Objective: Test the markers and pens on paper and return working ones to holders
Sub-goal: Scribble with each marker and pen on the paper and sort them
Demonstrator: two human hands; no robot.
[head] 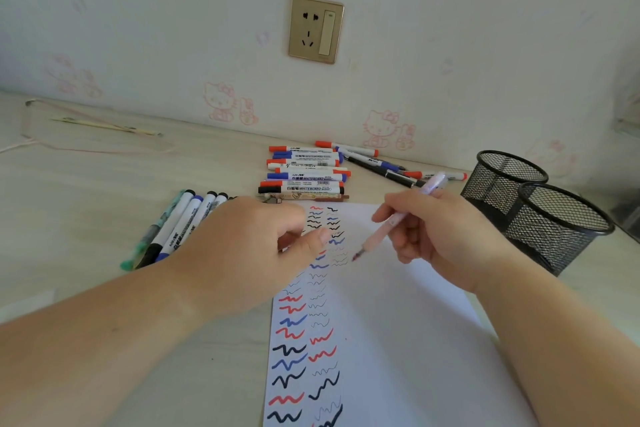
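Observation:
A white paper sheet [398, 322] lies on the desk, with two columns of red, blue and black squiggles down its left side. My right hand [436, 232] grips a pale pink pen [391, 224] in a writing hold, tip just above the paper beside the squiggles. My left hand [242, 246] rests on the sheet's upper left corner with fingers curled; whether it holds anything is hidden. Whiteboard markers [304, 172] lie in a row behind the paper. More markers [173, 225] lie to the left. Two black mesh holders [554, 218] stand at the right.
More pens [377, 163] lie scattered near the wall behind the holders. A clear ruler-like object [104, 126] lies at the far left of the desk. A wall socket [316, 29] sits above the markers.

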